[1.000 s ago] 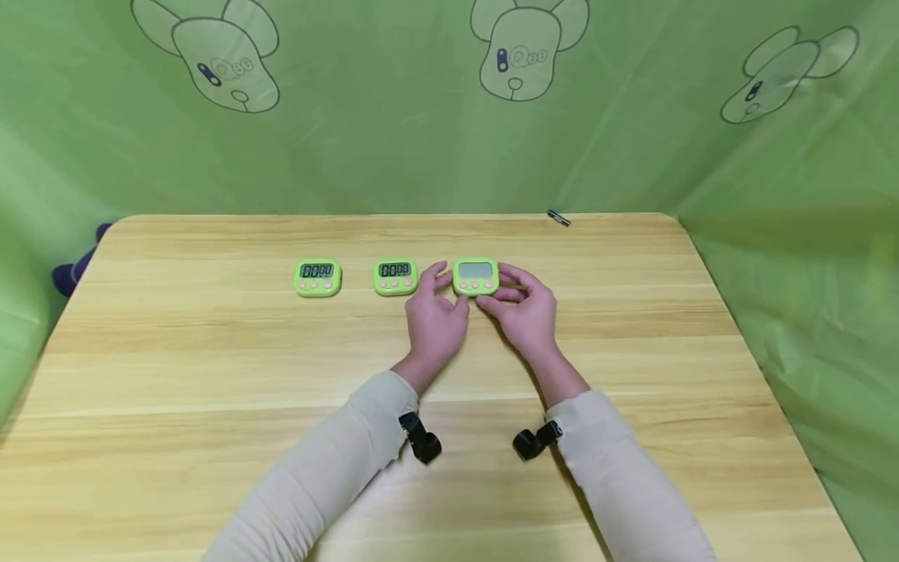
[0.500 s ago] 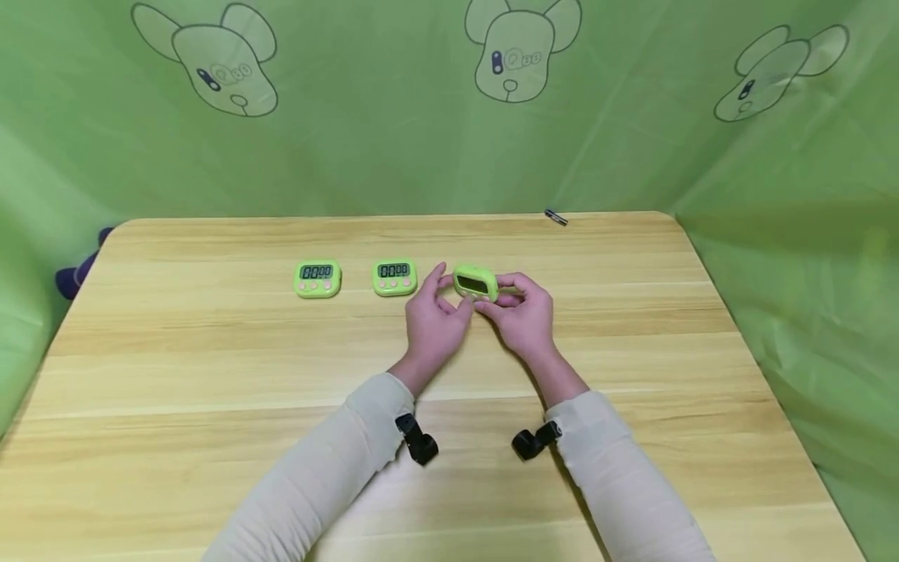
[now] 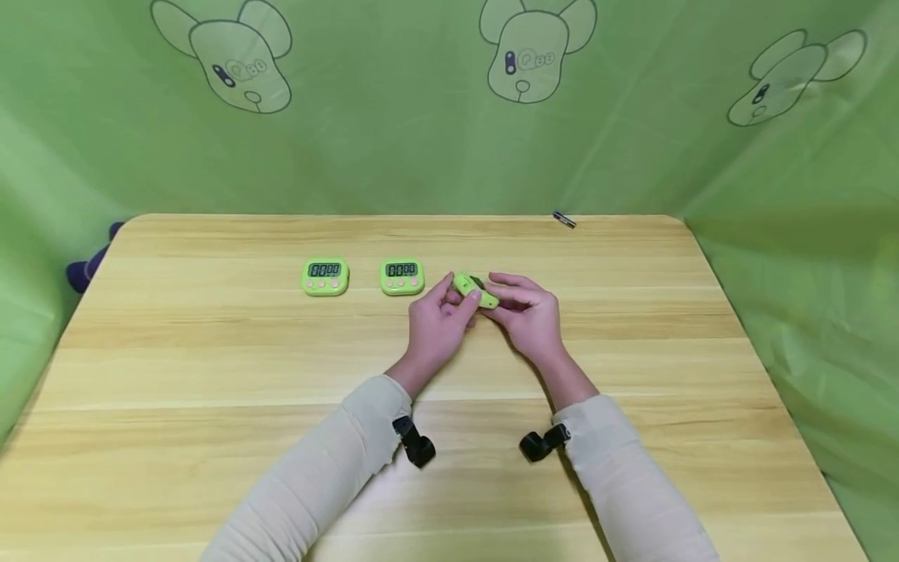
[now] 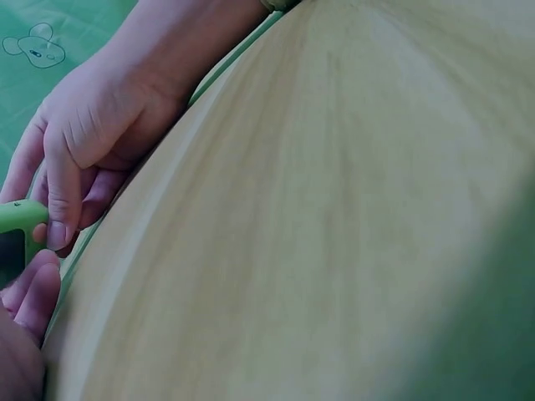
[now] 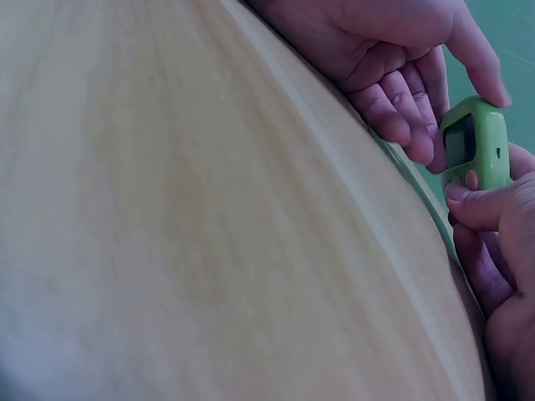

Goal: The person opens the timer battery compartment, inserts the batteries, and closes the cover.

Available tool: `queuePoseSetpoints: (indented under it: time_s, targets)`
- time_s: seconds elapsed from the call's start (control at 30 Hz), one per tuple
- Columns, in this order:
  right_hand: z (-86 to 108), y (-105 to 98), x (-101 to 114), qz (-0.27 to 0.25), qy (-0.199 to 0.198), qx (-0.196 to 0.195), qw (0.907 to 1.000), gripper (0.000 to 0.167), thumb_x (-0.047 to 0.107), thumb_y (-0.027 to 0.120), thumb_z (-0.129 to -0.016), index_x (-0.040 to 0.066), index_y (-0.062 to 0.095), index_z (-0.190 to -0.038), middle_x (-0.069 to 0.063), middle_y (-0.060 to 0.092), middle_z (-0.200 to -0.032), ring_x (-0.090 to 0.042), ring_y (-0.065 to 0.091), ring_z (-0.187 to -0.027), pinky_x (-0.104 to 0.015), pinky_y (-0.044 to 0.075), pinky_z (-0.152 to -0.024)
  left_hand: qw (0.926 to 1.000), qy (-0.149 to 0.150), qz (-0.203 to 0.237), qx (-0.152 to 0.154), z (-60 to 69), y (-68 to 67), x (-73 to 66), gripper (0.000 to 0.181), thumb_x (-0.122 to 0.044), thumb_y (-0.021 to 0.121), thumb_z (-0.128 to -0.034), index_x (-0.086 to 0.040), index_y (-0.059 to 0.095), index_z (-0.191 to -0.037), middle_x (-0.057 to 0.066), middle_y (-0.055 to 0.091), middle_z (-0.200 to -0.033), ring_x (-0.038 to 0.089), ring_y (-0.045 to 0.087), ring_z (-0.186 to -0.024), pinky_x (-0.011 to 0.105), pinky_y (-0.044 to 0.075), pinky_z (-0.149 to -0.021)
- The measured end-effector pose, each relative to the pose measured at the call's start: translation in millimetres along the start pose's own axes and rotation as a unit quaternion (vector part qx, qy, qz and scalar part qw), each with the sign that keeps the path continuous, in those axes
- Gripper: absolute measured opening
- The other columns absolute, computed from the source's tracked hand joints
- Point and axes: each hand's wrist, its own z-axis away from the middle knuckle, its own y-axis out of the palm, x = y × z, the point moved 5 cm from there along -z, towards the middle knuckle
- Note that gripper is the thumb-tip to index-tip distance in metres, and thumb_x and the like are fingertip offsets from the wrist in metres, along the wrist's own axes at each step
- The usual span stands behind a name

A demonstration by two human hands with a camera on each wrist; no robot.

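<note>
A lime-green digital timer [image 3: 465,282] is held tilted on its edge between my hands, just above the table. My left hand [image 3: 435,321] pinches it, thumb against the side near its small pink buttons. My right hand [image 3: 530,316] has its fingertips at the opposite end; in the right wrist view one fingertip [image 5: 501,96] lies on the top edge of the timer [image 5: 489,146], while other fingers curl close to its dark screen. A slot shows in the timer's side. Two matching timers, the middle one [image 3: 402,286] and the left one [image 3: 325,286], lie face up showing zeros.
The wooden table [image 3: 449,484] spreads under both forearms. A small dark marker-like stick [image 3: 564,219] lies by its far edge. Green curtains [image 3: 393,140] with printed mouse heads hang behind and at the sides. Something purple [image 3: 86,269] shows beyond the left edge.
The held timer went from face up to tipped up and turned, so its narrow side now shows. My left thumb has come onto it. The two other timers stayed put.
</note>
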Motion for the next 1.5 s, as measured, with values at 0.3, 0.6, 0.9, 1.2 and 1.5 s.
queuePoseSetpoints:
  time_s: [0.3, 0.6, 0.9, 1.2, 1.5]
  targets:
    - [-1.0, -3.2, -1.4, -0.029, 0.06, 0.002, 0.9978, 0.042, -0.028, 0.061, -0.079, -0.017, 0.062, -0.12, -0.033, 0.063, -0.117, -0.044, 0.067, -0.097, -0.038, 0.058, -0.082, 0.9997, -0.019, 0.018, -0.002, -0.4, 0.7, -0.4, 0.058, 0.0, 0.063, -0.0904, 0.003, 0.045, -0.145, 0.008, 0.06, -0.086, 0.027, 0.066, -0.063, 0.033, 0.059, -0.058]
    - [-0.9, -6.9, -20.4, -0.028, 0.119, -0.007, 0.9924, 0.036, -0.005, 0.076, -0.085, -0.013, 0.065, -0.118, -0.03, 0.068, -0.106, -0.02, 0.071, -0.087, -0.027, 0.058, -0.077, 0.9993, -0.021, -0.032, 0.001, 0.1, 1.5, -1.5, 0.054, -0.002, 0.064, -0.0905, 0.002, 0.05, -0.142, 0.007, 0.063, -0.086, 0.023, 0.067, -0.064, 0.03, 0.056, -0.055]
    - [-2.1, -11.1, -41.8, -0.095, 0.126, -0.035, 0.9869, 0.038, -0.012, 0.079, -0.079, -0.009, 0.068, -0.115, -0.024, 0.069, -0.103, -0.02, 0.069, -0.089, -0.029, 0.058, -0.08, 0.9982, 0.002, -0.044, 0.042, -0.9, 3.9, -3.6, 0.044, -0.012, 0.069, -0.0955, 0.002, 0.056, -0.135, 0.005, 0.062, -0.078, 0.023, 0.065, -0.06, 0.03, 0.056, -0.054]
    - [-4.8, -10.8, -39.2, -0.087, 0.135, -0.038, 0.9863, 0.033, -0.014, 0.077, -0.08, -0.012, 0.068, -0.111, -0.019, 0.071, -0.1, -0.02, 0.068, -0.09, -0.026, 0.058, -0.079, 0.9973, -0.015, -0.043, 0.059, 1.5, 6.0, -5.9, 0.035, -0.009, 0.066, -0.0969, -0.001, 0.059, -0.13, 0.008, 0.063, -0.075, 0.02, 0.06, -0.058, 0.03, 0.053, -0.052]
    - [-4.1, -8.6, -40.9, -0.08, 0.144, -0.04, 0.9855, 0.032, -0.014, 0.077, -0.079, -0.012, 0.069, -0.11, -0.025, 0.069, -0.1, -0.019, 0.068, -0.087, -0.024, 0.057, -0.076, 0.9949, -0.007, -0.089, 0.047, 1.7, 4.0, -6.0, 0.037, -0.01, 0.066, -0.0959, 0.001, 0.06, -0.131, 0.005, 0.067, -0.084, 0.014, 0.059, -0.069, 0.028, 0.054, -0.067]
